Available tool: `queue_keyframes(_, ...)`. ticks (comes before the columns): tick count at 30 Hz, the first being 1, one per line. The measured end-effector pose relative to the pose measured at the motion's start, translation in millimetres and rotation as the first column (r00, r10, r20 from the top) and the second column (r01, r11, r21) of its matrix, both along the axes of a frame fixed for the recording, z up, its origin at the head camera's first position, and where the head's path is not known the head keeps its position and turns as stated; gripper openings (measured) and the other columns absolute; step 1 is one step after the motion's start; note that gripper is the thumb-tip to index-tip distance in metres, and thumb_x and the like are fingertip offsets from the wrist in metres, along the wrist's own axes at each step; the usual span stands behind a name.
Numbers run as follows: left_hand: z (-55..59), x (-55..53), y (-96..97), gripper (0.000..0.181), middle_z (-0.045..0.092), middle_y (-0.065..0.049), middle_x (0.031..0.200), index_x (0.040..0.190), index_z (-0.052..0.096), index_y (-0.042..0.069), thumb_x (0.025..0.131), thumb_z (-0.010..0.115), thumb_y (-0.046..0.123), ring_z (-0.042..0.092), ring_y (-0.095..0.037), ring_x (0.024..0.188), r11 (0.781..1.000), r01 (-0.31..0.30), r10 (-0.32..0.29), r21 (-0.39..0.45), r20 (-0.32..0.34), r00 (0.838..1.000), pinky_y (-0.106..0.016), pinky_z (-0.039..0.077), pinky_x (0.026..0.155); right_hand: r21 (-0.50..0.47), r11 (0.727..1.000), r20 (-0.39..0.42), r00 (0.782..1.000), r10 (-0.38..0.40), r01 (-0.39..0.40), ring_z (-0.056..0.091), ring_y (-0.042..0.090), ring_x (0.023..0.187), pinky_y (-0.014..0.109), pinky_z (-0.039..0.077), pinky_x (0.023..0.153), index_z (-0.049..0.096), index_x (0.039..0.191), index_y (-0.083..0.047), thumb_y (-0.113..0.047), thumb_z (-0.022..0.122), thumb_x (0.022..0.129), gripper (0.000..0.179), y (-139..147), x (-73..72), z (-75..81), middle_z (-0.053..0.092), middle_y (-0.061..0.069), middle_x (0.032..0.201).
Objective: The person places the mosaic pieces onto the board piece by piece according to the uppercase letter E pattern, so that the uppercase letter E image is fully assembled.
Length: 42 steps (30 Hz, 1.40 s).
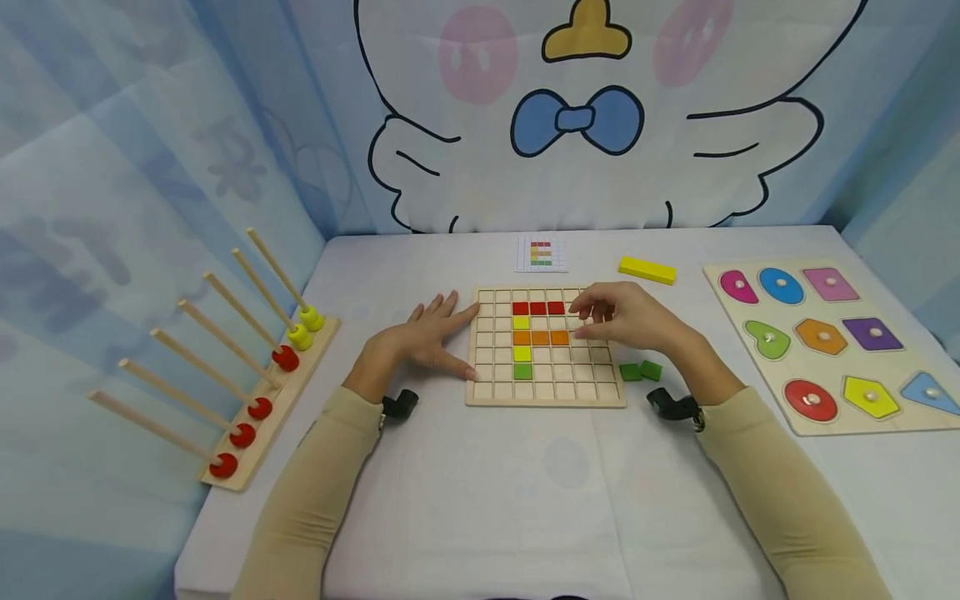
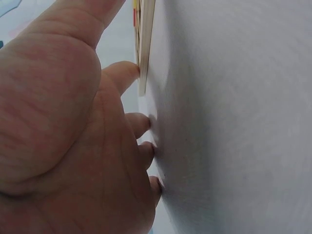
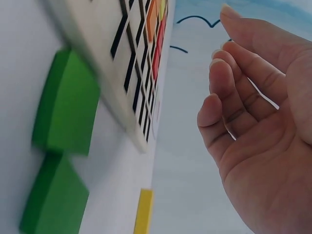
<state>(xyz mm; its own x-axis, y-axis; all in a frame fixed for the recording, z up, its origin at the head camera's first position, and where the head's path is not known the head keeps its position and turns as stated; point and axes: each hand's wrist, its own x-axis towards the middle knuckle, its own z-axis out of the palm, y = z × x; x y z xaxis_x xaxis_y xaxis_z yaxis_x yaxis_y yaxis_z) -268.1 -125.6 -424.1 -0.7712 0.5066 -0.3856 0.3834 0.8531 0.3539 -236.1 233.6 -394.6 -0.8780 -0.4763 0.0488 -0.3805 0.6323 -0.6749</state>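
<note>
A wooden grid board lies on the table. In its cells are three red tiles, a yellow tile, three orange tiles, another yellow tile and a green tile. My left hand, fingers spread, touches the board's left edge with thumb and index finger; the other fingertips rest on the table. Above the board's right side hovers my right hand, thumb and bent fingers apart, with nothing between them in the right wrist view. Two loose green tiles lie beside the board's right edge.
A small pattern card lies behind the board, with a yellow block to its right. On the left stands a peg rack with red and yellow rings. A knobbed shape puzzle lies on the right. A printed curtain hangs behind.
</note>
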Motion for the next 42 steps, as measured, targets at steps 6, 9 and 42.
queue_keyframes(6,1.3,0.1,0.5,0.125,-0.017,-0.010,0.175,0.168,0.004,0.035,0.076,0.078,0.074,-0.018,-0.030,0.162,1.000,-0.007,0.007,0.000,0.013,1.000,-0.055,-0.012,0.130,0.040,0.997,0.018,0.997,-0.070,0.069,0.056,0.024,0.088,0.024,0.048,0.072,0.073,0.120,-0.007,-0.023,0.085,0.089,0.038,22,2.9,1.2,0.065,0.006,0.094)
queue_keyframes(9,1.9,0.4,0.6,0.125,-0.017,-0.010,0.175,0.168,0.005,0.035,0.076,0.079,0.074,-0.019,-0.030,0.162,1.000,-0.010,0.010,0.004,0.020,1.000,-0.055,-0.012,0.129,0.051,0.994,0.013,0.996,-0.093,0.092,0.055,0.024,0.088,0.024,0.047,0.071,0.073,0.121,-0.007,-0.024,0.085,0.089,0.037,31,4.1,4.3,0.064,0.007,0.093)
queue_keyframes(42,2.9,1.9,1.4,0.124,-0.016,-0.010,0.175,0.168,0.005,0.034,0.076,0.079,0.073,-0.017,-0.031,0.162,1.000,-0.013,0.013,0.009,0.009,1.000,-0.055,-0.011,0.130,0.179,0.983,0.316,0.949,-0.025,-0.034,0.055,0.022,0.090,0.026,0.046,0.075,0.075,0.110,-0.010,-0.017,0.090,0.081,0.033,82,0.3,-1.9,0.067,0.005,0.095)
